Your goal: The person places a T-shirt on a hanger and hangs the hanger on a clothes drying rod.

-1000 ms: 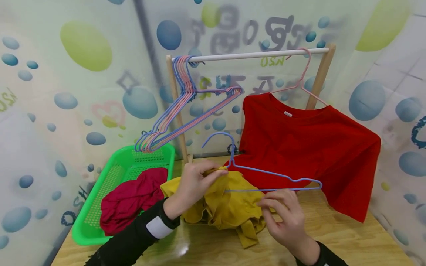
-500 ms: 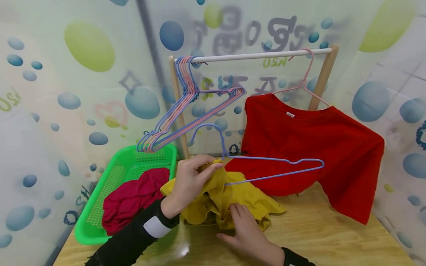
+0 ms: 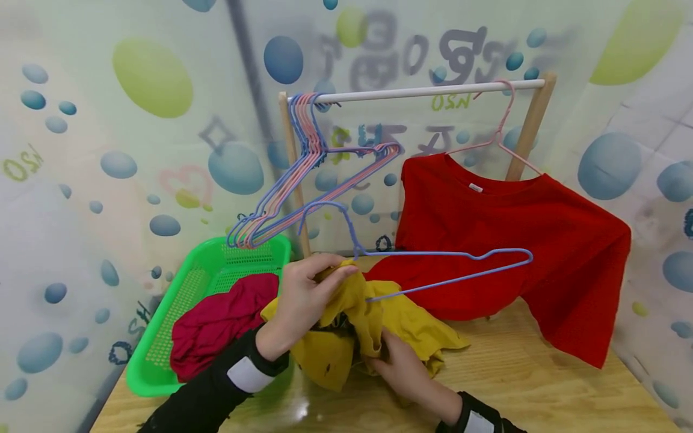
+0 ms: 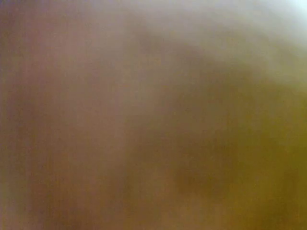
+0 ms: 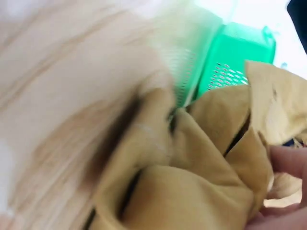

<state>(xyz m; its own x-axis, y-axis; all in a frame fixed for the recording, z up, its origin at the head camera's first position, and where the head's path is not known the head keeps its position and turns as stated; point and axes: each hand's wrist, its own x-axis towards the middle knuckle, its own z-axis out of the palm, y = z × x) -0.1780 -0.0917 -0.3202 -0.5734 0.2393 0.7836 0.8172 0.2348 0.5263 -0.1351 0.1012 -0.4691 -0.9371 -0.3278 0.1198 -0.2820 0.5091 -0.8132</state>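
1. The left hand (image 3: 305, 288), mid-frame, pinches a gathered edge of the yellow garment (image 3: 368, 328) between thumb and fingers, just below the neck of the blue hanger (image 3: 419, 253). Whether it grips the wire as well cannot be told; the left wrist view is only blur.
2. The right hand (image 3: 403, 367), lower centre, grips a fold of the same cloth, thumb on the near side, other fingers mostly hidden. The hands are apart, the left one higher.
3. The garment lies bunched between and below the hands, its loose part spreading right over the table (image 3: 514, 385).
4. The key relation, I judge, is hanger to cloth: the hanger's long axis runs nearly level across the frame, its left end hidden by cloth and hand, its bare right end reaching centre-right, beyond both hands. The hook rises toward upper left. The left hand is nearer the neck; the right sits below the lower bar.
5. Behind the bare end, at centre-right, a red shirt (image 3: 503, 234) hangs on a pink hanger (image 3: 499, 129) from the rail (image 3: 422, 92).
6. Farther left, bunched hangers (image 3: 310, 144) hang above a green basket (image 3: 142, 385) holding crimson cloth (image 3: 224, 322).
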